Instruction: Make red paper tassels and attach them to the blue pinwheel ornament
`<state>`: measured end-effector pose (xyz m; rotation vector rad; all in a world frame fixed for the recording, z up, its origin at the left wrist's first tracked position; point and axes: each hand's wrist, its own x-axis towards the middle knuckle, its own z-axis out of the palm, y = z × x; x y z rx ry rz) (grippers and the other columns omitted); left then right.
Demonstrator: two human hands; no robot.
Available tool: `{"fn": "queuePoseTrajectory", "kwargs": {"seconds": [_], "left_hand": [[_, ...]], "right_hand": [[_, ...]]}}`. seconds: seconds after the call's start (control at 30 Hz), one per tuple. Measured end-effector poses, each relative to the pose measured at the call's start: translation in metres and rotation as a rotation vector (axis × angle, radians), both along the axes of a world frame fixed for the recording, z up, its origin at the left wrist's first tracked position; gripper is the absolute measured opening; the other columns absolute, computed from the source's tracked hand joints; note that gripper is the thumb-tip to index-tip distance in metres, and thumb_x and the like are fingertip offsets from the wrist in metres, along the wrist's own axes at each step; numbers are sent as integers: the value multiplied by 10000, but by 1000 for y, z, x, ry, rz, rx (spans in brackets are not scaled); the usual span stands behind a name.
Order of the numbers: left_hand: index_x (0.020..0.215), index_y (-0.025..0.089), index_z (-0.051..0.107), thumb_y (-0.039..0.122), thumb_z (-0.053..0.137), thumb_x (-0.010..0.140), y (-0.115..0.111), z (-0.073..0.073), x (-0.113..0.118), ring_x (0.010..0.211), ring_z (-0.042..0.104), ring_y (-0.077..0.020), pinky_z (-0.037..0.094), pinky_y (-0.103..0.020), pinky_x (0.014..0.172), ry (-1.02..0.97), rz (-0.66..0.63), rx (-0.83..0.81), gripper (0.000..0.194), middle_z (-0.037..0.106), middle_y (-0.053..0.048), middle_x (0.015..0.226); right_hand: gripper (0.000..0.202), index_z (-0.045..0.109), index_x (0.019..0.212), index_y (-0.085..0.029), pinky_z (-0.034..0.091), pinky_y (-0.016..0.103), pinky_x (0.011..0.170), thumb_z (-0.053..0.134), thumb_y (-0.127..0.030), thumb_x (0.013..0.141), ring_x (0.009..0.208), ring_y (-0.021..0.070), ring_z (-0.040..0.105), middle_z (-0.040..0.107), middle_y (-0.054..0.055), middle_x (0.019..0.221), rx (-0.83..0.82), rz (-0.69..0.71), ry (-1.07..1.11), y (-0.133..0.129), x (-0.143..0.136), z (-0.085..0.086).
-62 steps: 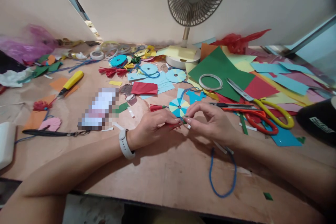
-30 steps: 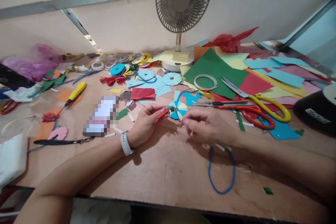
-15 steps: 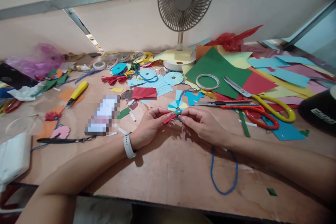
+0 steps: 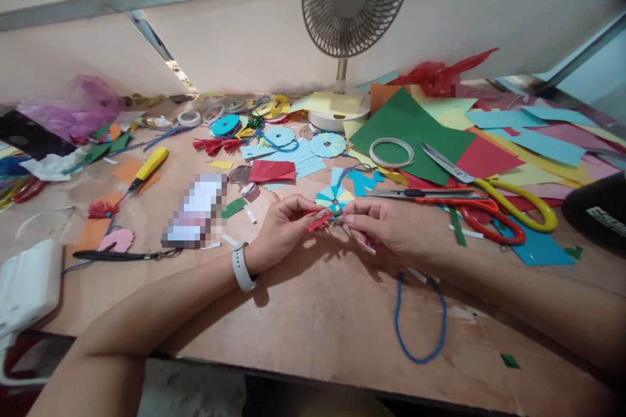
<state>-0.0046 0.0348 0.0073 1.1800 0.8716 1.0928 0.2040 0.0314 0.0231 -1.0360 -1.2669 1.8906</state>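
Between my hands is a narrow red paper strip (image 4: 317,219) with a small green piece (image 4: 337,214) at its right end. My left hand (image 4: 291,225), with a pale watch on the wrist, pinches the red strip. The fingers of my right hand (image 4: 369,225) are closed at the green end; fingertips partly hide what they grip. Just beyond my fingers lies a blue and yellow paper disc (image 4: 335,195). A loop of blue cord (image 4: 420,361) lies on the table below my right forearm.
Scissors (image 4: 513,202) with yellow handles, orange-handled scissors (image 4: 493,221) and a cutter knife (image 4: 415,193) lie right. Coloured paper (image 4: 411,127), a tape roll (image 4: 391,152) and a fan (image 4: 355,0) stand behind. A phone (image 4: 195,212) and a yellow-handled knife (image 4: 149,166) lie left.
The view has shifted slightly. My right hand's fingers have curled and turned at the green end, while my left hand keeps its pinch on the red strip.
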Motion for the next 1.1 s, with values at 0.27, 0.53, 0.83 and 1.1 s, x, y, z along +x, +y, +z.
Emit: {"fn": "queuePoseTrajectory", "kwargs": {"seconds": [0.27,0.53,0.83,1.1], "left_hand": [[825,151,745,341,874,762,1,-1,0,750,725,-135,583,-235,698,82,55,93,239,781,-47,833],[850,148,739,267,877,770,4,-4,-1,625,682,-81,548,-186,621,-163,-111,-212,199,769,-22,772],[810,125,727,255,932,682,4,-1,2,558,629,-57,507,-174,589,-212,-173,-366,274,744,-10,717],[809,127,710,279,900,734,4,-3,0,561,617,-61,489,-185,586,-148,-247,-327,254,726,-4,704]], "right_hand": [[261,653,855,-198,369,226,433,736,-443,830,453,96,500,586,-34,545,159,-21,-42,-7,4,-4],[204,667,1069,-264,546,350,752,693,-211,874,815,182,661,695,26,918,930,-312,-166,-4,15,-2],[179,580,1144,-239,516,391,842,616,-259,970,939,228,667,712,63,978,1548,-136,-525,10,16,-21],[112,574,1021,-247,507,350,771,582,-147,971,865,180,667,713,38,960,1690,-187,-472,10,14,-21]]}}
